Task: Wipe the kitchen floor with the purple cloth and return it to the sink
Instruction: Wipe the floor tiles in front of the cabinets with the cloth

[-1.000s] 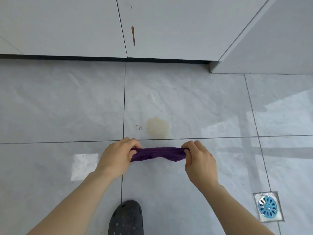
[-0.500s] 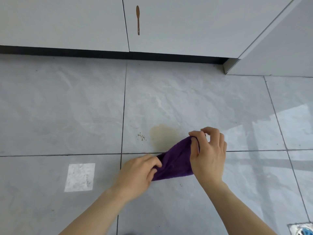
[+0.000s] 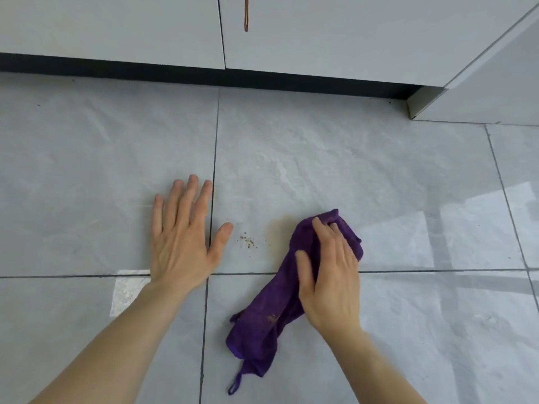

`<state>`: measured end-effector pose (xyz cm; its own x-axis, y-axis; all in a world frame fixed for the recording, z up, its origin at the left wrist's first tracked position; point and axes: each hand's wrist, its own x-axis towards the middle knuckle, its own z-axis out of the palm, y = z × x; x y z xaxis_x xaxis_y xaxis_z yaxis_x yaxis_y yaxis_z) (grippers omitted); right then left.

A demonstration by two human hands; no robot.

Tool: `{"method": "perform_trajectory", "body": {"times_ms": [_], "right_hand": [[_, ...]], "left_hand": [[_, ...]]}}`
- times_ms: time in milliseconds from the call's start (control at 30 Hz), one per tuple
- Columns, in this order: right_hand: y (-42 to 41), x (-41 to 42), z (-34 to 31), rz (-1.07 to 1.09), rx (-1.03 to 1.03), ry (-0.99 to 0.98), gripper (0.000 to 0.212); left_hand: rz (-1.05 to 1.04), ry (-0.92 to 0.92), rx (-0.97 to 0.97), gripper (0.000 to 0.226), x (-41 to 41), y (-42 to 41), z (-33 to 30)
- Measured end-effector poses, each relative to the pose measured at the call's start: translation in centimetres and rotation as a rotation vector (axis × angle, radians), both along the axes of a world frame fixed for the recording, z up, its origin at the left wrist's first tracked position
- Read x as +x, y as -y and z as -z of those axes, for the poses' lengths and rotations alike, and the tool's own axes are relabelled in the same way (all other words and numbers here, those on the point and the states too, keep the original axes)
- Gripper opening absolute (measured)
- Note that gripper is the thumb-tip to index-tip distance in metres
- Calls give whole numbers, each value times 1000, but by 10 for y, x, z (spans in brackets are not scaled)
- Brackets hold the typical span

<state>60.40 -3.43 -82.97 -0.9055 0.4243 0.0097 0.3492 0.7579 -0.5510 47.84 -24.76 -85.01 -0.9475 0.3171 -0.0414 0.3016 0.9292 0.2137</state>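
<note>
While the left hand (image 3: 183,237) lies flat on the grey tiled floor (image 3: 350,176) with its fingers spread and nothing under them, the right hand (image 3: 329,275) presses down on the purple cloth (image 3: 271,313), palm on top and fingertips curled over the cloth's far end. The cloth lies bunched on the floor, running from about 1 o'clock of the right hand, under the palm, and trailing out toward 7 o'clock, where a small hanging loop (image 3: 235,384) sticks out at the near end (a few brownish specks show on the fabric near the middle). Seen from the left hand, the cloth sits at 3 to 4 o'clock, apart from it, with a tile joint and bare floor between. At 9 o'clock of the cloth's far end, touching its edge, is a pale brown stain (image 3: 277,231); just beyond that, between stain and left thumb, lie scattered brown crumbs (image 3: 248,242). At 12 o'clock, well apart from both hands, stand pale cabinet doors (image 3: 116,24) above a dark kickboard (image 3: 175,72), and a brown drip (image 3: 246,16) runs down one door.
</note>
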Motion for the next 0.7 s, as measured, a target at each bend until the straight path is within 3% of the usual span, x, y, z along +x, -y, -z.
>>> {"method": "perform_trajectory", "body": {"times_ms": [100, 200, 500, 700], "right_hand": [[9, 8, 16, -73, 161, 121, 86], [24, -2, 26, -22, 206, 193, 104], [24, -28, 36, -81, 331, 182, 61], [-3, -74, 24, -33, 44, 45, 46]], "left_hand": [[2, 18, -71, 79, -1, 0, 14], [3, 1, -69, 76, -3, 3, 17], [6, -1, -63, 73, -4, 2, 14], [0, 14, -81, 73, -5, 1, 10]]}}
